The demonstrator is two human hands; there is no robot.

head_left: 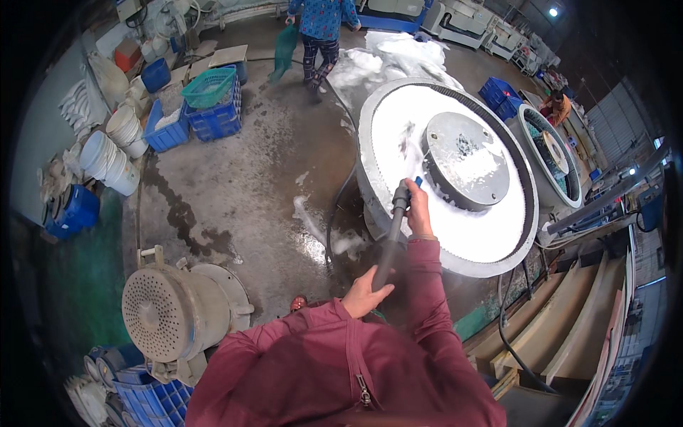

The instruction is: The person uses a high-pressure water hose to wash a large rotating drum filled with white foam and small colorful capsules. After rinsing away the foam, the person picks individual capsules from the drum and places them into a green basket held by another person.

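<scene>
A grey hose with a thicker fitting and a small blue lever at its end runs up from my body. My left hand is closed round its lower part. Higher up, my right hand grips it close to the fitting, by the blue lever. A pale spray leaves the hose end over the large round tub, which is full of white foam. A round grey metal hub with patches of foam on top rises from the middle of the tub.
A perforated round drum stands at lower left. Blue crates and stacked white buckets line the left. Wooden-looking troughs lie at right, below a second round tub. A person walks at the back; another person sits far right.
</scene>
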